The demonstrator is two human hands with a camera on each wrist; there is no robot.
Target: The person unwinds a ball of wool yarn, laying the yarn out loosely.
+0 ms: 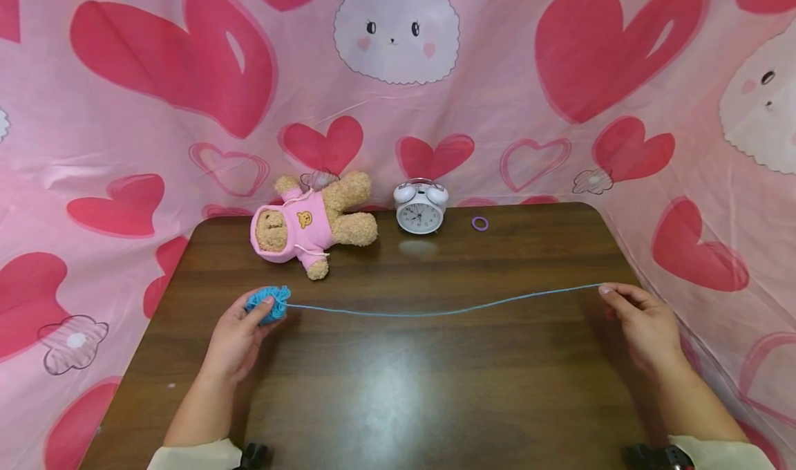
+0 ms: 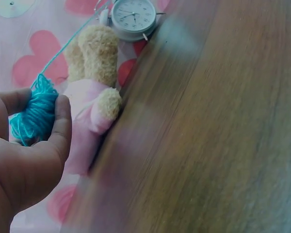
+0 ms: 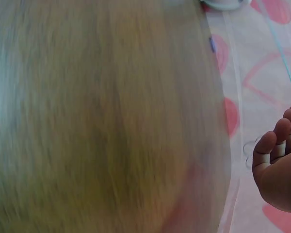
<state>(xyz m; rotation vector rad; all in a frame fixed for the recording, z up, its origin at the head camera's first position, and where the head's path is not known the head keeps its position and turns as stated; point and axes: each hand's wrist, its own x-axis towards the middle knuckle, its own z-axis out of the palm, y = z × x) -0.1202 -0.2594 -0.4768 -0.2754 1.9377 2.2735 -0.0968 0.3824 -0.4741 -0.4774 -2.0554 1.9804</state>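
Blue yarn strand (image 1: 404, 315), slightly sagging, long axis left to right over tabletop (image 1: 472, 394); left-hand grip (image 1: 239, 335) holds wound bundle (image 1: 280, 297), right-hand grip (image 1: 649, 325) pinches strand's right end

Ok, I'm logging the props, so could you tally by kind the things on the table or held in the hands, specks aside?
Pink-hoodied teddy bear: 1
White twin-bell alarm clock: 1
Purple ring: 1
Blue yarn bundle, counted with its strand: 1
Total: 4
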